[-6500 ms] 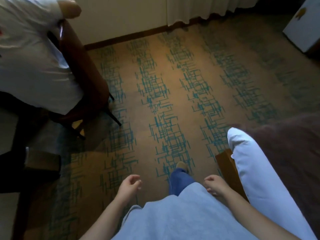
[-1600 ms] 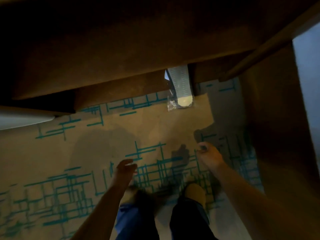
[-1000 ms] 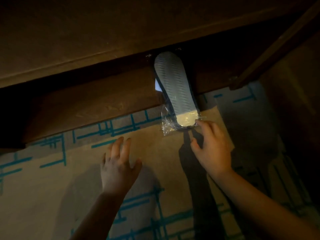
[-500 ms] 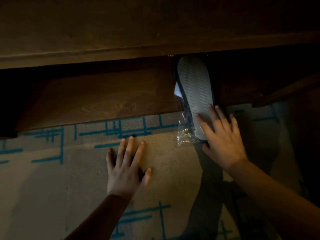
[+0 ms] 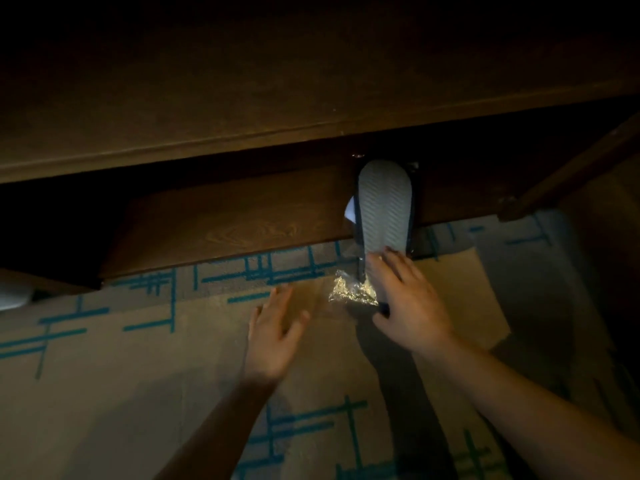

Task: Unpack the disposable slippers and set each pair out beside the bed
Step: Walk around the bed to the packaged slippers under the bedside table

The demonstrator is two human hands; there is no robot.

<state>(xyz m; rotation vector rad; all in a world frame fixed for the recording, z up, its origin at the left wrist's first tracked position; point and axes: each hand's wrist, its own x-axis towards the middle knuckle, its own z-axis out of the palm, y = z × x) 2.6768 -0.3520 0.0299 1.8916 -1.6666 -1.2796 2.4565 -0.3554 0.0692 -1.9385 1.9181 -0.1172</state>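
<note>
A pair of disposable slippers in a clear plastic pack stands sole outward against dark wooden furniture, its top tucked under the overhang. A white edge of the second slipper shows at the left side. The crinkled plastic end rests on the carpet. My right hand covers the pack's lower end, with the fingers over the sole and the thumb curled beneath. My left hand hovers open and blurred just left of the plastic end, apart from it.
Tan carpet with teal line patterns covers the floor. A dark wooden top overhangs the pack. A slanted wooden rail runs at the right. Something pale shows at the left edge. The scene is dim.
My right hand slid down from the sole to the pack's lower end and closed around it. My left hand lifted off the carpet and moved right toward the pack.
</note>
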